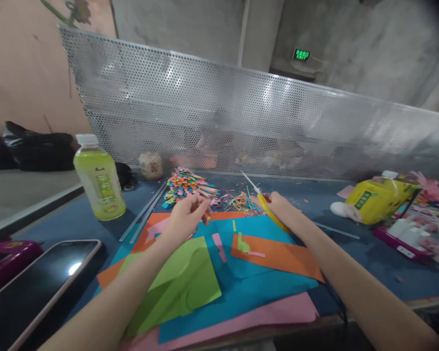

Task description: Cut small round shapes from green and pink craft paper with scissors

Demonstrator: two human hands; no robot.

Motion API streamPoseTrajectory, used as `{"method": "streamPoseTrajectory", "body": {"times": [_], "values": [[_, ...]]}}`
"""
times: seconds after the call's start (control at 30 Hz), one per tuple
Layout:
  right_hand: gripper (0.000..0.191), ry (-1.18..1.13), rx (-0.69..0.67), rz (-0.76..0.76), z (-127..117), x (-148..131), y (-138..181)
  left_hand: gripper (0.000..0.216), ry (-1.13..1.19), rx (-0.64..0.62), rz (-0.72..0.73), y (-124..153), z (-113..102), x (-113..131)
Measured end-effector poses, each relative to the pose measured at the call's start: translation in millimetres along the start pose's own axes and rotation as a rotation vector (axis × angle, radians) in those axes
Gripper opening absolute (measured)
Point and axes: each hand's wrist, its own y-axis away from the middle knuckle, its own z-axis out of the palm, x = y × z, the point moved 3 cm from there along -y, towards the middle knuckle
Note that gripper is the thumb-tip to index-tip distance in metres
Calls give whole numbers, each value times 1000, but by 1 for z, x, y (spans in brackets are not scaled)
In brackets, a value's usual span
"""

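My right hand (pixel 281 206) is closed round the yellow handles of a pair of scissors (pixel 265 205). The pale blades point up and away to the left, over the table. My left hand (pixel 190 212) hovers just in front of a heap of small coloured paper pieces (pixel 185 183), its fingers curled together. A tiny bit of green shows by its fingertips, but what it holds is unclear. Below both hands lie sheets of blue paper (pixel 241 304), green paper (pixel 175 278), orange paper (pixel 278 253) and pink paper (pixel 274 314). Small cut strips (pixel 219 247) rest on top.
A bottle of yellow-green drink (pixel 99 180) and a phone (pixel 40 287) stand and lie at left. Thin paper shreds (pixel 243 202) lie beyond the sheets. A yellow package (pixel 378 197) and a purple tray (pixel 402 243) are at right. A perforated metal screen (pixel 219 107) closes off the back.
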Motion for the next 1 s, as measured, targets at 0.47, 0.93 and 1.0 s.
{"method": "streamPoseTrajectory", "body": {"times": [0.47, 0.93, 1.0], "values": [[27, 158, -247, -75, 19, 8, 15, 25, -159, -172, 91, 9, 22, -8], [21, -765, -182, -491, 38, -55, 56, 16, -295, -147, 232, 19, 26, 4], [23, -808, -183, -482, 38, -52, 51, 15, -399, -138, 252, 19, 25, 5]]}}
